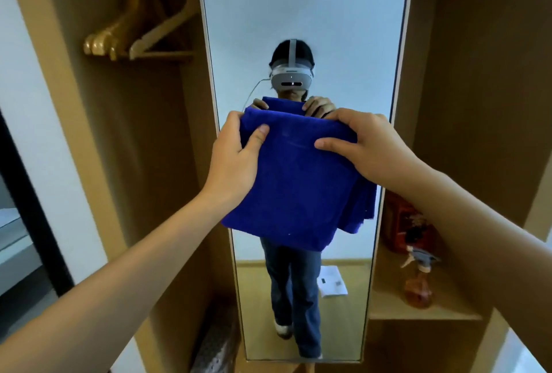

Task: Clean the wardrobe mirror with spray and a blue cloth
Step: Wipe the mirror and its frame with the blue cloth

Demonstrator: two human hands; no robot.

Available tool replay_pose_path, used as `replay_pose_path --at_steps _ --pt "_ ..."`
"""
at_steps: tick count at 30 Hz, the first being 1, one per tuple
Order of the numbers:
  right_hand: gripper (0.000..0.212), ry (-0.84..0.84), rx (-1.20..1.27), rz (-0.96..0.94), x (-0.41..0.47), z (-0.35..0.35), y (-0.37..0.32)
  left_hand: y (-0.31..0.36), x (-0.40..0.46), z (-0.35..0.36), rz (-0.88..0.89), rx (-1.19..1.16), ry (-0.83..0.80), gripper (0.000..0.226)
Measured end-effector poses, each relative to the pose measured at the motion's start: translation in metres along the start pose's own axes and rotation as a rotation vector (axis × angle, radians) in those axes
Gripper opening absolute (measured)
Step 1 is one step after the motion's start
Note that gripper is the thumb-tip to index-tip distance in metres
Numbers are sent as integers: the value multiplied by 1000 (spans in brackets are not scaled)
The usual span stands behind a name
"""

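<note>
A tall narrow wardrobe mirror [307, 14] stands straight ahead between two wooden compartments. In front of its middle hangs a folded blue cloth [295, 190], held up by its top edge. My left hand [236, 157] grips the top left corner, thumb on the near face. My right hand [367, 145] grips the top right corner the same way. The cloth covers the middle of the glass, and I cannot tell whether it touches the mirror. A spray bottle [418, 280] with amber liquid and a grey trigger stands on the shelf to the right.
Wooden hangers [140, 35] hang on a rail in the left compartment. A red box [403, 223] stands behind the spray bottle on the right shelf [388, 304]. The mirror reflects a person, the cloth and a white paper on the floor.
</note>
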State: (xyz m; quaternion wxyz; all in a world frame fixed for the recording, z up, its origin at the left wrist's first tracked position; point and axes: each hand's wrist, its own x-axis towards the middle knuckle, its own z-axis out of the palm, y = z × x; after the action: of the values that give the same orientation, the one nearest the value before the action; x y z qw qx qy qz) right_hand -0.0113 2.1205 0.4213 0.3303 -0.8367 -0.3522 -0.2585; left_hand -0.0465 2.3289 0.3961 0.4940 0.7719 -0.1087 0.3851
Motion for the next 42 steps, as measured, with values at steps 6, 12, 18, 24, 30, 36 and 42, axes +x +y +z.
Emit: replay_pose_path --at_steps 6,12,18,24,30,36,42 --pt "23 79 -31 -74 44 -31 3 26 47 10 98 36 104 19" --pt "22 176 -35 -166 102 -67 -5 54 108 11 228 82 219 16" --pt "17 267 -93 -223 159 -87 -12 72 167 3 330 143 296 18" --pt "18 331 -125 -281 223 -100 -29 84 232 -17 398 214 356 20" --pt "27 348 -179 -315 286 -103 -51 97 294 -41 301 551 484 42" --pt "42 356 -560 -331 307 -94 -53 78 323 -50 54 482 215 44" --pt "26 309 -655 -318 302 -79 -58 70 316 -45 268 473 282 33"
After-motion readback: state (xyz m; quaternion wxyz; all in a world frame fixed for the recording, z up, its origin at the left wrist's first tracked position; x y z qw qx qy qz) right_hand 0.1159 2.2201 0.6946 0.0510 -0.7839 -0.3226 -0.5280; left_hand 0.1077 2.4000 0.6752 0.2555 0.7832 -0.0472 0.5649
